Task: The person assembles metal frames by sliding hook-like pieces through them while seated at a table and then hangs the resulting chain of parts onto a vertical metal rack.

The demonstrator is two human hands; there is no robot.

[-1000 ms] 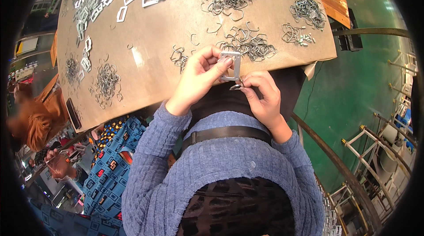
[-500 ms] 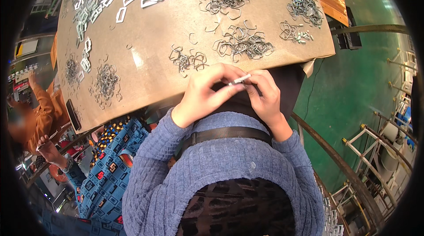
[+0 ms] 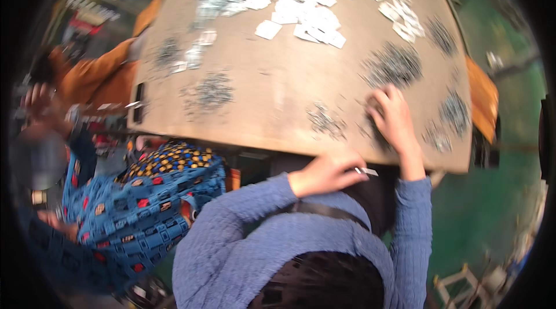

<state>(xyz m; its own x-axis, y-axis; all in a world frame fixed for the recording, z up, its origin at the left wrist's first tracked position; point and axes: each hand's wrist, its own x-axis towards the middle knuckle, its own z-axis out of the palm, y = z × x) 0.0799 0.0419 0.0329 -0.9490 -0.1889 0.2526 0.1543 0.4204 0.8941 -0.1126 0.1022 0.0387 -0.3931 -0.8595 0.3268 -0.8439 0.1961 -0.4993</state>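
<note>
My left hand (image 3: 333,173) is close to my body, just off the table's near edge, with thumb and fingers pinched on a small flat metal piece (image 3: 368,172). Out over the table, my right hand (image 3: 394,118) reaches forward with bent fingers; blur hides whether anything is in them. Below it lies a heap of bent wire clips, partly covered by the hand. Just beyond its fingertips is a bigger heap of wire clips (image 3: 397,65), and to its left a small scatter of them (image 3: 326,120).
Flat metal frames (image 3: 315,22) lie piled across the far side of the brown table (image 3: 272,86). More wire clips (image 3: 213,92) lie at left and in a heap (image 3: 453,113) at right. Two other people, one in an orange sleeve (image 3: 98,80), are at the left.
My hands have parted: the right has gone forward over the table, while the left keeps the metal piece near my body. The whole view has swung left and is blurred.
</note>
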